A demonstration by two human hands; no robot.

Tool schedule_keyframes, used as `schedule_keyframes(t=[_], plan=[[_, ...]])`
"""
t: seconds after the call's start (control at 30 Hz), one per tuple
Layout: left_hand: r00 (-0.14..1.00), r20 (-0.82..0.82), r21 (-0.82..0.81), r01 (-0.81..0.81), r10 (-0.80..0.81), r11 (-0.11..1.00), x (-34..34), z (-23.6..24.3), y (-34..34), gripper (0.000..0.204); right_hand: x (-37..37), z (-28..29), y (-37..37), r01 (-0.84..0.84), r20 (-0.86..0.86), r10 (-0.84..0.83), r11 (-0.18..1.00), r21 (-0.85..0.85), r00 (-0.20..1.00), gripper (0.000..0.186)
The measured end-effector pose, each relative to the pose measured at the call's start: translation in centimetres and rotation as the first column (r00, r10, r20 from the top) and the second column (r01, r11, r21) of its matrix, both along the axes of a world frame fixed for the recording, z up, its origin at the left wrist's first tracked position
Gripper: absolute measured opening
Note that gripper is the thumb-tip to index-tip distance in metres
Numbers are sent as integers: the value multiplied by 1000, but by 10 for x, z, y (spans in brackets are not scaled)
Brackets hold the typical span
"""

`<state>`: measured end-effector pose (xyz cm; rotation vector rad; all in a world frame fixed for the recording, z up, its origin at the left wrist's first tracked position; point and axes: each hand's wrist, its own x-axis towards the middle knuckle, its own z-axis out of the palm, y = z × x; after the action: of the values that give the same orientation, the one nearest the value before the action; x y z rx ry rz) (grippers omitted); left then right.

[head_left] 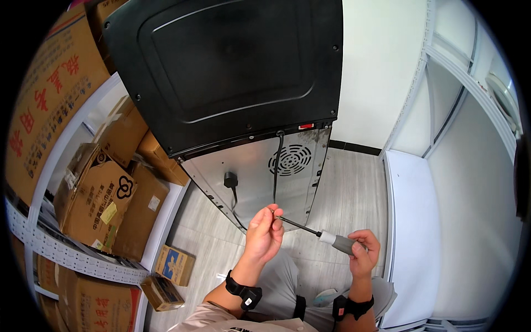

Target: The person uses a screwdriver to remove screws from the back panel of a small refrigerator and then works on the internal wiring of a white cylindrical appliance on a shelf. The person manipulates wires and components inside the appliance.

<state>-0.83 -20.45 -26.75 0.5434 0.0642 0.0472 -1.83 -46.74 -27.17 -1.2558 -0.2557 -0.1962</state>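
Note:
My right hand [365, 252] is wrapped round the grey handle of a screwdriver [301, 226], whose dark shaft points left and slightly up. At the shaft's tip, the fingers of my left hand [264, 237] are pinched together; whatever small thing they hold there is hidden. Both hands are in front of a tall machine with a black upper back panel [232, 61] and a bare metal lower panel [249, 171]. A black power cord [276, 177] runs down the metal, passing behind my left fingertips. Beside it, a black plug [230, 180] with its own cord sits on the panel.
Cardboard boxes [91, 199] fill the white metal shelving [83, 252] on the left. Two small boxes [175, 264] are by its foot. A low white shelf board [412, 221] stands at the right. The machine has a red switch [306, 126] and round vent slots [290, 160].

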Motion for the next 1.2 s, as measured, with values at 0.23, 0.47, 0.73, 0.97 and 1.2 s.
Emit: schedule_keyframes(t=[0.23,0.47,0.73,0.97,1.2], plan=[[1000,-4,-133,-8,8,991,-3,-3,0,19,-5,-11,13,-6,-30,6,1000,25,1000,25],[999,-33,-229,30,-39,973,-2,-9,3,19,-8,-15,26,22,-78,-23,1000,-11,997,23],[999,-35,-269,8,-18,963,2,-7,8,18,-9,-10,32,134,152,-98,959,-249,984,26],[999,-45,-266,11,-23,964,4,-6,6,20,-8,-3,32,215,376,-76,914,-343,924,19],[999,-54,-239,-12,-1,971,8,-8,8,19,-6,4,38,274,491,-60,885,-377,869,23]])
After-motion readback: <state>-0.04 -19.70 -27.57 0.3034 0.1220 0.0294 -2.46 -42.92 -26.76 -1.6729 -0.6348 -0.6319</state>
